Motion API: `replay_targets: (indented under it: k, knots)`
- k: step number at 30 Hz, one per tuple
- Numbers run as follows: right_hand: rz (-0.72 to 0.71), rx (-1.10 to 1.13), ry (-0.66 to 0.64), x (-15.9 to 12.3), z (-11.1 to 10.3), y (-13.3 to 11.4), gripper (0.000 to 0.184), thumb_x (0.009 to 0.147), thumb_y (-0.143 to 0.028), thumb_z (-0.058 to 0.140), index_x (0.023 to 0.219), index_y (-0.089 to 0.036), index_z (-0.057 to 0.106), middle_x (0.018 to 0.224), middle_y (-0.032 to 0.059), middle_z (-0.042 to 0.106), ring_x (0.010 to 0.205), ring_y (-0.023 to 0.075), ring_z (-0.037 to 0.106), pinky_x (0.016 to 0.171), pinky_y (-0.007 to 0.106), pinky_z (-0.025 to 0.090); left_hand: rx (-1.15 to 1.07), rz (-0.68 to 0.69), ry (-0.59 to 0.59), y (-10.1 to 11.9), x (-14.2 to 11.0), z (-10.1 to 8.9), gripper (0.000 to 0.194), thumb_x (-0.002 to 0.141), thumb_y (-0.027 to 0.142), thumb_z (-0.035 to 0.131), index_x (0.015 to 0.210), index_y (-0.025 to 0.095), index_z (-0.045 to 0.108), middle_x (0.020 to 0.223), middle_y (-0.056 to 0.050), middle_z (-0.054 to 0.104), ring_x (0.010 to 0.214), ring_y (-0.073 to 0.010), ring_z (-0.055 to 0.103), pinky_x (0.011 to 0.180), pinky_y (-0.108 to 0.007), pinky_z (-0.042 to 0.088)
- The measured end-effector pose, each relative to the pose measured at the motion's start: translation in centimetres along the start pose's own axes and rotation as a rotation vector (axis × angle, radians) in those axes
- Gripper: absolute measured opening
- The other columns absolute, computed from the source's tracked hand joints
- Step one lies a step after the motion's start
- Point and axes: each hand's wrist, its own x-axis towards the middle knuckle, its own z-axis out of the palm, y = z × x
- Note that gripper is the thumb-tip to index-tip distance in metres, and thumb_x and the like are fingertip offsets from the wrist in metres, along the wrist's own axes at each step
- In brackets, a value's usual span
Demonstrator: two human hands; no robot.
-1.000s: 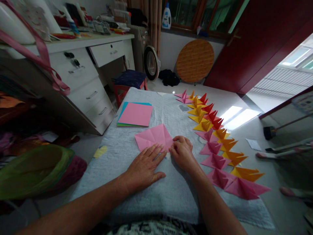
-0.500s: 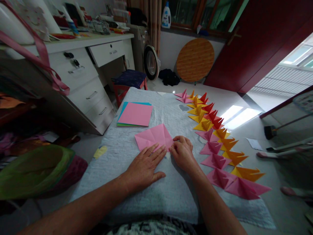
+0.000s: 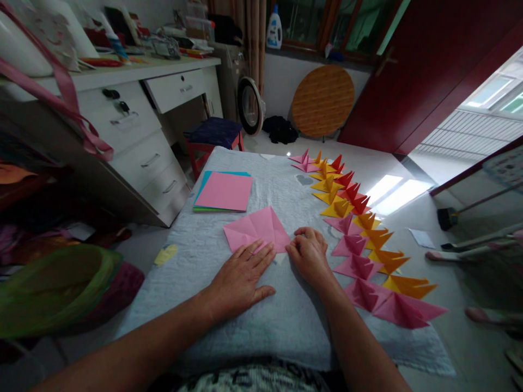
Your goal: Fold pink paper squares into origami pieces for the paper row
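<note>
On the cloth-covered desk (image 3: 290, 321), a creased pink sheet (image 3: 257, 224) lies in front of the person. The left hand (image 3: 243, 276) is laid flat upon its near edge, with the fingers stretched. The right hand (image 3: 309, 255) is curled at the right corner of this sheet (whether it pinches the paper, I cannot tell). Farther away, to the left, there is a stack of square papers (image 3: 224, 191), with pink on top and blue and green showing below. Along the right side stand folded paper pieces (image 3: 356, 265) in pink, yellow, orange and red, arranged in slanting rows.
</note>
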Motion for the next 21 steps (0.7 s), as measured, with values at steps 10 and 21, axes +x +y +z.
replay_targets:
  k: [10,21]
  knots:
    - [0.035,0.005,0.059,0.1,-0.2,1.2,0.015,0.091,-0.023,0.053,0.082,-0.02,0.065,0.108,0.0096,0.064,0.107,0.0294,0.051,0.096,0.047,0.036,0.027,0.009,0.028,0.0,0.0,0.3,0.077,0.094,0.063,0.046,0.157,0.024,0.025,0.164,-0.003,0.028,0.151,-0.0263,0.021,0.122,-0.043,0.017]
    - [-0.177,0.128,-0.027,-0.8,-0.9,0.9,0.018,0.077,-0.014,0.056,0.091,-0.022,0.063,0.124,0.0095,0.054,0.125,0.0287,0.042,0.107,0.049,0.03,-0.016,-0.006,-0.004,0.0,-0.1,0.0,0.078,0.094,0.064,0.045,0.158,0.025,0.024,0.164,-0.004,0.028,0.152,-0.0272,0.021,0.122,-0.044,0.016]
